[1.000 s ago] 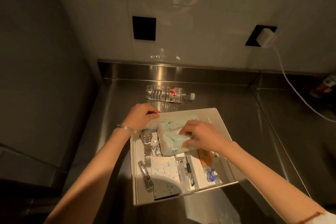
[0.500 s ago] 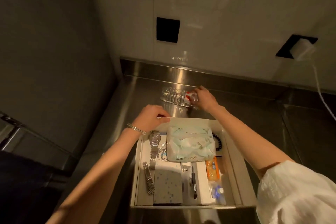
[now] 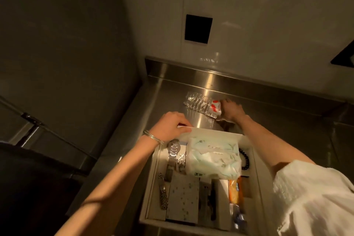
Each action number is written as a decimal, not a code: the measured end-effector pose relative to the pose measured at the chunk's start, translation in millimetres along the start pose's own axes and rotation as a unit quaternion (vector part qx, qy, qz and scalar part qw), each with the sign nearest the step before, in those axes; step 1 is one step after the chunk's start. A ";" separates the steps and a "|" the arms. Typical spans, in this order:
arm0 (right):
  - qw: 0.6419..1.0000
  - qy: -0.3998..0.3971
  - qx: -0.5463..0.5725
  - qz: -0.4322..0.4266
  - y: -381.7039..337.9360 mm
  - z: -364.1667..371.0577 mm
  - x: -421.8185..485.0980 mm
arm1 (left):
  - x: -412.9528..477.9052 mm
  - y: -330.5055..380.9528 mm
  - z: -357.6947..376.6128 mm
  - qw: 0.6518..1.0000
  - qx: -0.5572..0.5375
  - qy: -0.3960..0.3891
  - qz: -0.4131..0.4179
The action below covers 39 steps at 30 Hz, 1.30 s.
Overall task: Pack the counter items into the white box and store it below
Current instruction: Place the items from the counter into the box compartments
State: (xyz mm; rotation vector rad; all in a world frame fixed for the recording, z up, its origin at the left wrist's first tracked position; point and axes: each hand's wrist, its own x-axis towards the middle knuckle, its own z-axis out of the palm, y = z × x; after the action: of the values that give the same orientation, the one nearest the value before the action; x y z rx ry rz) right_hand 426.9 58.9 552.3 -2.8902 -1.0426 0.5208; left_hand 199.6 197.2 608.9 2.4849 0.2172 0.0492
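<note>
White box [image 3: 254, 161], lower centre of frame: white walls and base. Tissue pack [image 3: 213, 156]: pale mint green with white, faint leaf print. Small card box [image 3: 183, 200], lower left of the tray: grey with pale speckles. Snack packet [image 3: 236, 191]: orange. Bead bracelet [image 3: 245, 160]: black. Watch [image 3: 173, 149]: silver. Water bottle [image 3: 203, 106], centre: clear, red-and-white label. Counter [image 3: 162, 101]: brushed steel grey. Sleeve [image 3: 314, 197], lower right: white.

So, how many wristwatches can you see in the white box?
2. One silver watch lies at the far left of the white box, beside the tissue pack. The second watch lies nearer, along the left wall. The pack may hide more.
</note>
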 end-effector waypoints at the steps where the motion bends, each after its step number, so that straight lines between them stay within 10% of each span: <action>1: 1.000 0.008 0.013 -0.004 -1.9 0.0 0.3 | 0.1 -0.1 -0.4 1.000 0.000 -0.001 0.000; 20: 0.960 0.264 0.095 -0.015 20.3 -84.0 -185.8 | -27.6 -7.7 1.6 0.980 0.125 0.135 0.070; 39: 0.979 0.110 0.169 -0.043 -6.5 -27.4 -301.3 | -131.3 14.2 -3.7 0.973 0.129 0.187 0.033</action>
State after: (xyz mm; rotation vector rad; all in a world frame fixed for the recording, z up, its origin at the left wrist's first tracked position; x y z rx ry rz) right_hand 214.6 -121.8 669.9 -2.5246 -0.9370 0.3251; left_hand 71.8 166.2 622.7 2.7242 0.3147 0.5514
